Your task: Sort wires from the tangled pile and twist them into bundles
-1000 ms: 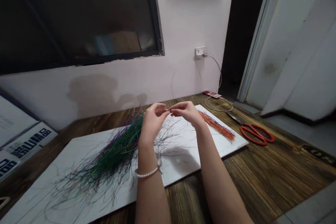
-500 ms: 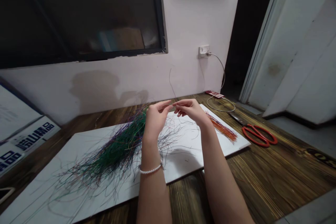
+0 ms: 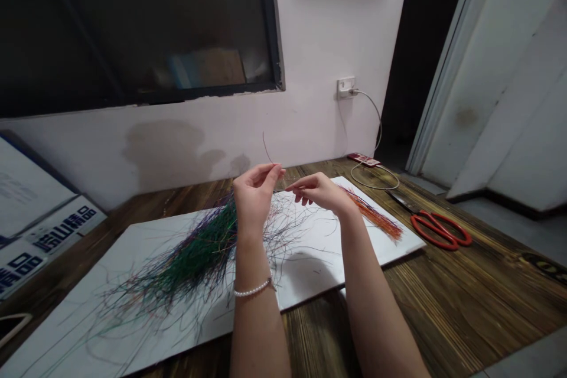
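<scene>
My left hand (image 3: 256,195), with a white bead bracelet (image 3: 252,292) at the wrist, pinches a thin dark wire (image 3: 264,144) whose free end curves up against the wall. My right hand (image 3: 316,192) is just to its right, a small gap between them, its thumb and forefinger pressed together. What those fingertips hold, if anything, is too fine to make out. Below and left, a tangled bundle of green and purple wires (image 3: 201,254) lies on a white board (image 3: 305,283). A smaller bunch of orange-red wires (image 3: 376,217) rests behind my right wrist.
Scissors with red handles (image 3: 443,230) lie on the wooden table (image 3: 482,301) at the right. Behind them are a red-and-white device (image 3: 364,159) and a white cable (image 3: 381,182) leading to a wall socket (image 3: 346,88). A printed box (image 3: 48,236) stands at the left.
The hands, fingertips together before, are now apart. My left hand has moved slightly left, and the upright wire end has shifted left and looks shorter.
</scene>
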Tool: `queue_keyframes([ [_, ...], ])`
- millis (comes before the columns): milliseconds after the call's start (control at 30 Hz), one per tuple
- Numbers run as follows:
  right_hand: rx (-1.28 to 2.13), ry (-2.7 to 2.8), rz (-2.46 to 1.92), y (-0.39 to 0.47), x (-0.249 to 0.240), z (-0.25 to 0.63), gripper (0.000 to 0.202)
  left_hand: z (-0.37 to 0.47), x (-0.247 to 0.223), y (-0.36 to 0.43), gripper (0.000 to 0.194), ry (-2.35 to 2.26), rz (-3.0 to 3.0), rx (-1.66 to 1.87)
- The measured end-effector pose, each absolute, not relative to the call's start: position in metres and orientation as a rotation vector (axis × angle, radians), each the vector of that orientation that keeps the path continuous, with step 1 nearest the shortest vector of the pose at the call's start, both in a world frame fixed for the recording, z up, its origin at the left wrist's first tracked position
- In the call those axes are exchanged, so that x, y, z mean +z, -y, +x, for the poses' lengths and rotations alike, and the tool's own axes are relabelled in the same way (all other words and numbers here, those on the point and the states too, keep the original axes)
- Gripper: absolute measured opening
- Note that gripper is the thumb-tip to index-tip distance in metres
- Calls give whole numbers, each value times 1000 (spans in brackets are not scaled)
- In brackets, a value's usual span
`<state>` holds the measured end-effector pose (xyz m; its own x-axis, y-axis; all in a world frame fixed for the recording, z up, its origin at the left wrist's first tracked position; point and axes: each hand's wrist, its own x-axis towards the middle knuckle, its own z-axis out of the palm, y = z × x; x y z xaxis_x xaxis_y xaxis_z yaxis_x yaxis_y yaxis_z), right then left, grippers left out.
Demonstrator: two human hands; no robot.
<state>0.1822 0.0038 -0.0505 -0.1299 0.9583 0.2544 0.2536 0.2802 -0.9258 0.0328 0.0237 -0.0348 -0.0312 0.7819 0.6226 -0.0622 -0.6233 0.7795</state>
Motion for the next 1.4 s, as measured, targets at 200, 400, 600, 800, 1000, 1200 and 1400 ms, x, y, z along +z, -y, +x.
queue_keyframes([
  [200,937,1661,-1200,-10,-58,188,32,29,-28,-20,18,-805,1422,1950],
  [400,971,1670,-1180,-10,-60,189,21,20,-23,-19,18,-867,1253,2057],
  [600,885,1580,-1089,-7,-55,186,19,14,-24,-22,18,-950,1159,2140],
  [800,731,1272,-940,-7,-49,182,22,12,-25,-22,20,-960,1064,2063],
  [1000,792,1341,-845,-5,-52,189,23,12,-24,-22,20,-895,972,2045],
  [1200,771,1584,-1067,-6,-56,188,26,9,-23,-22,13,-884,894,2115],
  [1400,750,1740,-1168,-12,-59,181,22,8,-24,-23,9,-875,919,2159],
])
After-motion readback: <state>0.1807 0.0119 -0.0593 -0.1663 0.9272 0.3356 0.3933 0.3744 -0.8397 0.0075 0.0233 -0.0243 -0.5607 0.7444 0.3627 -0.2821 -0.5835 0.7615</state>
